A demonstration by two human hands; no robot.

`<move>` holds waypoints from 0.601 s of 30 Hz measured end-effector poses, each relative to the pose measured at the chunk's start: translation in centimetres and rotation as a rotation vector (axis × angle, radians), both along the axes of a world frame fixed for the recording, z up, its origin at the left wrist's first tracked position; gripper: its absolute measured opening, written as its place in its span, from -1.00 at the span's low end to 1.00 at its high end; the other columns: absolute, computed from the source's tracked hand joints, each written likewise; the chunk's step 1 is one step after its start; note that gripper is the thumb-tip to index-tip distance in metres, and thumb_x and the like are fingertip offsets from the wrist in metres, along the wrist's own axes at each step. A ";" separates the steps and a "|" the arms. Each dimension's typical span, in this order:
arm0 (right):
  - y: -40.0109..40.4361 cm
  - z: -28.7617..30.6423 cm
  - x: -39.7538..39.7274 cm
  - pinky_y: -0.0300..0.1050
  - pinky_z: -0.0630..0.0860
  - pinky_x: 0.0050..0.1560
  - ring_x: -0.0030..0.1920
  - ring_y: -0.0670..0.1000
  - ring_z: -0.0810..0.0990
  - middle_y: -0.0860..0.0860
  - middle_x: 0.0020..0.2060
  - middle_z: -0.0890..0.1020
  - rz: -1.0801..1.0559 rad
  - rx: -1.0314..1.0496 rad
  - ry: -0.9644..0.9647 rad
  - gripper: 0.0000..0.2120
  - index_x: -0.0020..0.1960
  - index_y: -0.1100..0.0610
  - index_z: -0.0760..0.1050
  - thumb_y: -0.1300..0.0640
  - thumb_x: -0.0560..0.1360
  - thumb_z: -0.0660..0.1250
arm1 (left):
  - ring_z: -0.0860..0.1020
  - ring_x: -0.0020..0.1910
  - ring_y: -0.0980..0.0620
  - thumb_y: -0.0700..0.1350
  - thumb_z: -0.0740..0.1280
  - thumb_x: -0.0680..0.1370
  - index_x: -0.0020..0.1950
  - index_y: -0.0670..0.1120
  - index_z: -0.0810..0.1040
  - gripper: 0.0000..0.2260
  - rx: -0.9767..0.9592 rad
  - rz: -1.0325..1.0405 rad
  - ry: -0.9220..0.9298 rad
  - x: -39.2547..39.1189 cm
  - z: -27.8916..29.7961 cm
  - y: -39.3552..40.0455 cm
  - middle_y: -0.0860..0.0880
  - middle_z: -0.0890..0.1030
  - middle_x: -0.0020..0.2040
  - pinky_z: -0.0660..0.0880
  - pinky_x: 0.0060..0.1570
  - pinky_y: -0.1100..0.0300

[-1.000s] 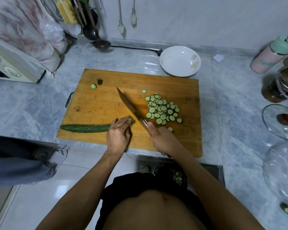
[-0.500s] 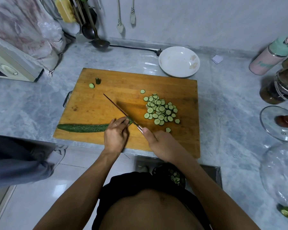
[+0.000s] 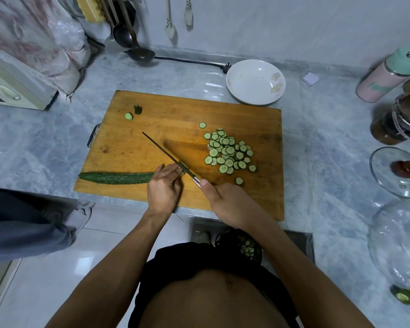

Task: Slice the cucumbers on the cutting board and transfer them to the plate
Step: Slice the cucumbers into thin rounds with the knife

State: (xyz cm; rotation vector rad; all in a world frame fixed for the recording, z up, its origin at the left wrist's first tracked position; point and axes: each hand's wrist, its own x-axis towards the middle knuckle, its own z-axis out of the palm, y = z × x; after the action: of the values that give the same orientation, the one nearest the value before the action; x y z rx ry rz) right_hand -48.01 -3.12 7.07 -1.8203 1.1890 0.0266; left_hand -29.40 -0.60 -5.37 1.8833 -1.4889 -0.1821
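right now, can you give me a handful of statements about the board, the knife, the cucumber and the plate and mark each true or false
1. The right hand grips the knife. True.
2. The white plate holds cucumber slices. False: it holds none; the slices lie in a pile on the cutting board.
3. The left hand holds the uncut cucumber down near its cut end. True.
4. The plate sits on the near edge of the board. False: it stands on the counter beyond the board's far right corner.
5. The pile of slices lies to the left of the knife. False: it lies to its right.
6. Two small cucumber pieces lie apart near the board's far left corner. True.
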 end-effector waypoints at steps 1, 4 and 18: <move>0.0 0.0 0.1 -0.09 0.28 -0.24 -0.40 -0.03 0.39 0.02 -0.46 0.40 0.003 -0.003 0.000 -0.37 -0.44 0.11 0.29 -0.23 0.66 -0.08 | 0.65 0.04 -0.11 -0.35 0.28 0.40 -0.04 -0.22 0.70 -0.75 -0.002 0.006 0.006 0.0 0.0 0.0 -0.16 0.69 0.02 0.34 0.34 -0.03; -0.1 -0.2 0.4 -0.09 0.28 -0.21 -0.38 -0.01 0.41 0.04 -0.46 0.41 0.024 -0.026 0.011 -0.37 -0.44 0.11 0.29 -0.22 0.66 -0.09 | 0.65 -0.01 -0.12 -0.34 0.27 0.41 -0.04 -0.23 0.70 -0.76 -0.006 0.020 0.021 0.0 -0.2 -0.1 -0.15 0.69 0.02 0.36 0.34 -0.06; -0.3 -0.3 0.7 -0.08 0.27 -0.25 -0.38 0.00 0.40 0.04 -0.45 0.41 0.042 -0.018 0.007 -0.39 -0.42 0.12 0.28 -0.20 0.67 -0.08 | 0.64 -0.05 -0.13 -0.39 0.31 0.42 -0.03 -0.24 0.70 -0.78 -0.016 0.025 0.011 0.2 -0.7 -0.1 -0.14 0.68 0.04 0.38 0.34 -0.10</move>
State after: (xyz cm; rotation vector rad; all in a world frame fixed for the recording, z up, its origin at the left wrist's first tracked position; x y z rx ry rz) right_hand -47.35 -3.43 6.80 -1.8624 1.1590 0.0459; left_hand -29.24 -0.67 -6.03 1.8848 -1.4545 -0.1684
